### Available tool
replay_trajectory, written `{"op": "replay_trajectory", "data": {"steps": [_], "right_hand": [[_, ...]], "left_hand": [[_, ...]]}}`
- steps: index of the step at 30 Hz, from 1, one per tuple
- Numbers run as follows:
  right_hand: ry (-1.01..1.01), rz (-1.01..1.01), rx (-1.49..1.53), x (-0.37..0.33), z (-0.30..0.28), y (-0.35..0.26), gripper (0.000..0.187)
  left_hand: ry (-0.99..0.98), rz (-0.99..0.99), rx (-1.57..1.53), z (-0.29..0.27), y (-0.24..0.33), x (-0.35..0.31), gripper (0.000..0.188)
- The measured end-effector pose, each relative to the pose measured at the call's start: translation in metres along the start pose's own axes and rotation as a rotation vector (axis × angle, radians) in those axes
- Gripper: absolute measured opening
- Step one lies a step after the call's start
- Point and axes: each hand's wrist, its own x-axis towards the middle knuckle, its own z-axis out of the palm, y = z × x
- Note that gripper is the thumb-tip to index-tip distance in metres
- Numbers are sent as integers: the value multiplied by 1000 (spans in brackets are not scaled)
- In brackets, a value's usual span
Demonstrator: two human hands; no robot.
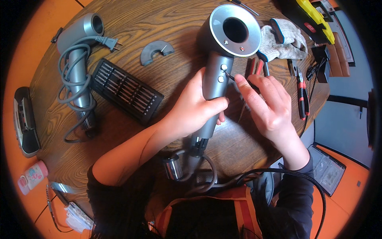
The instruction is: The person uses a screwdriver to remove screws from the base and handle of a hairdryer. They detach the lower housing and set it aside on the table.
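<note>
My left hand (199,104) is wrapped round the grey handle of a hair dryer (217,81), thumb across its front. The dryer stands tilted, its round silver head (249,30) facing me. Two small round buttons sit on the handle. My right hand (268,99) pinches a thin dark tool (230,76), mostly hidden by the fingers. Its tip is at the upper button; whether it touches cannot be made out. Below the handle's open lower end hang a cable and a loose cylindrical cover (173,167).
Left on the wooden table (131,24) lie a second hair dryer (75,65) wrapped in its cord, a bit case (126,90) and a grey curved piece (156,51). To the right are work gloves (284,42), red-handled pliers (302,97) and a yellow-black toolbox (314,20).
</note>
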Motion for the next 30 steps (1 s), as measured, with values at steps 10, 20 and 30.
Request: {"op": "replay_trajectory", "data": {"steps": [10, 20, 30], "right_hand": [[178, 20, -5, -6, 26, -12, 37], [249, 247, 348, 2, 27, -7, 33], [267, 305, 377, 3, 19, -15, 26]], "left_hand": [[4, 40, -16, 0, -2, 2, 44], [-36, 12, -73, -3, -5, 3, 53], [-89, 3, -100, -7, -3, 2, 47]]}}
